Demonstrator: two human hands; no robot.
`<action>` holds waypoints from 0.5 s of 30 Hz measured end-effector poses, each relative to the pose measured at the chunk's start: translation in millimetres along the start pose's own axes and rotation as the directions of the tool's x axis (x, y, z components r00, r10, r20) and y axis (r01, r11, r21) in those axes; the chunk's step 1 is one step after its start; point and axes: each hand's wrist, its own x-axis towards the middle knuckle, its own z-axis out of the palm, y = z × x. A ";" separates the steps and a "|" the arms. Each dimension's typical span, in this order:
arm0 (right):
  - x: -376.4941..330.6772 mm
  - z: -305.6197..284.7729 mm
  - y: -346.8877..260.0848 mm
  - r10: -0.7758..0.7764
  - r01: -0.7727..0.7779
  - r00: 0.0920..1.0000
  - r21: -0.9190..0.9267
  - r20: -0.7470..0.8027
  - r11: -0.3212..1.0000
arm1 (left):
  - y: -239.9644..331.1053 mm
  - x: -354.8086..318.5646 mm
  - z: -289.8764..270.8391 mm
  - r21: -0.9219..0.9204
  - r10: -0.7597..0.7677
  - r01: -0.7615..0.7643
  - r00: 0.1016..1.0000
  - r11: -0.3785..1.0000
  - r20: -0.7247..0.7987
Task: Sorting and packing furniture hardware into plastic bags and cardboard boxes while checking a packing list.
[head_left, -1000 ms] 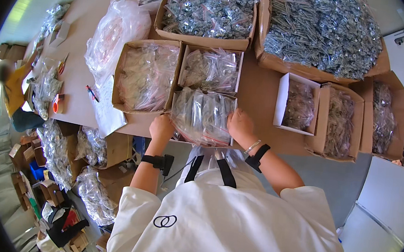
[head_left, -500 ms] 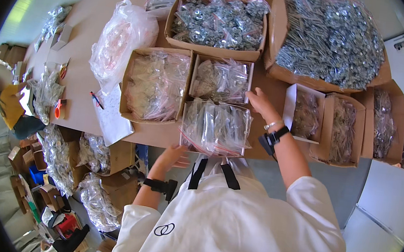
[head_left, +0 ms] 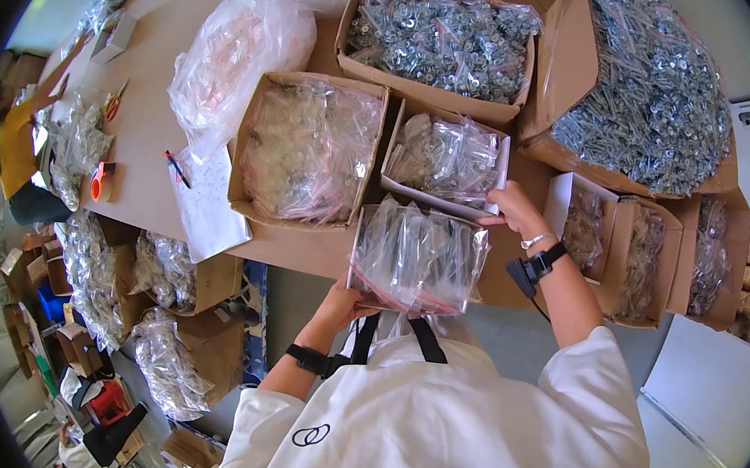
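Note:
Close to my body, a small white box (head_left: pixel 351 277) full of upright clear zip bags reaches past the table's front edge. My left hand (head_left: pixel 342 305) is closed on its near left corner, fingers partly hidden. Just behind it a second white box (head_left: pixel 433 203) sits slightly turned, holding clear bags of small parts (head_left: pixel 447 155). At that box's near right corner my right hand (head_left: pixel 516 210) grips the cardboard, its fingertips partly out of sight beside the front box. A larger cardboard box (head_left: pixel 240 174) of clear bags with pink seals stands to the left.
Bagged washers fill a carton (head_left: pixel 430 98) at the back; a big carton (head_left: pixel 541 128) of loose metal fasteners stands back right. Several small boxes line the right edge. A white plastic bag (head_left: pixel 238 55), papers (head_left: pixel 204 207) and a pen lie left. Another person (head_left: pixel 13 150) reaches across the far-left table.
My left hand has closed on the front box's corner. The box behind has turned slightly, with my right hand at its near corner. The other person now stretches an arm across the table.

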 end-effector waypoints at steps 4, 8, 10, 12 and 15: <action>-24.4 -18.7 24.9 0.007 -0.012 0.999 0.107 0.051 0.994 | -15.4 -26.1 0.8 -0.057 -0.016 0.016 1.000 0.998 -0.012; -68.6 -20.6 32.8 0.010 -0.015 0.999 0.154 0.031 0.988 | -30.0 -30.5 -4.3 -0.136 0.004 -0.009 0.999 0.991 -0.035; -82.6 -30.5 47.6 -0.024 0.028 0.999 0.228 -0.022 0.973 | -32.3 -27.8 -5.9 -0.147 0.022 -0.026 0.999 0.989 -0.028; -102.9 -35.6 45.9 -0.031 0.039 0.999 0.205 -0.045 0.978 | -31.7 -28.6 -6.6 -0.163 0.014 -0.018 1.000 0.987 -0.023; -139.8 -43.2 27.9 -0.022 0.031 0.999 0.187 -0.047 0.982 | -35.0 -27.1 -2.6 -0.215 0.014 -0.019 1.000 0.976 -0.027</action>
